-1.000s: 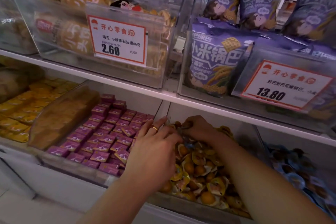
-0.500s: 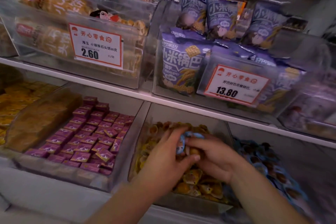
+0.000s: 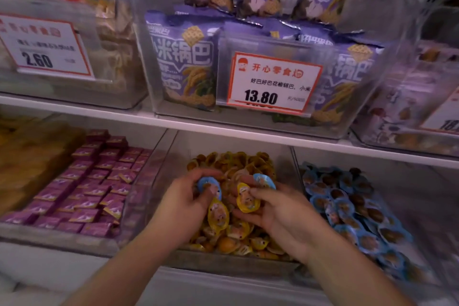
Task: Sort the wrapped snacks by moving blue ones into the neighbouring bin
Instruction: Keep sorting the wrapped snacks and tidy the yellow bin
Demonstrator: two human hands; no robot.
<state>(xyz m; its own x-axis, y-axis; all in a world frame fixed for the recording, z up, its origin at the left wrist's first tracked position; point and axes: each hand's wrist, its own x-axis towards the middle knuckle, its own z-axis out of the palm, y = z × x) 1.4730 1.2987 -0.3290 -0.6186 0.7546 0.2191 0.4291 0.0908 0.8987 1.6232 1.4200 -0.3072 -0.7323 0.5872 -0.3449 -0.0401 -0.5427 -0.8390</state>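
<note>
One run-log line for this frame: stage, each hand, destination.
stage: picking over yellow bin | left hand: holds blue snack | right hand: holds blue snack, yellow snack | destination: blue bin on right

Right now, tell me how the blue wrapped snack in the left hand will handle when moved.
The blue wrapped snack is probably light: the left hand pinches it alongside a yellow one. Its glossy film likely feels slippery and crinkly. Its flat, flanged shape seems unlikely to roll.
</note>
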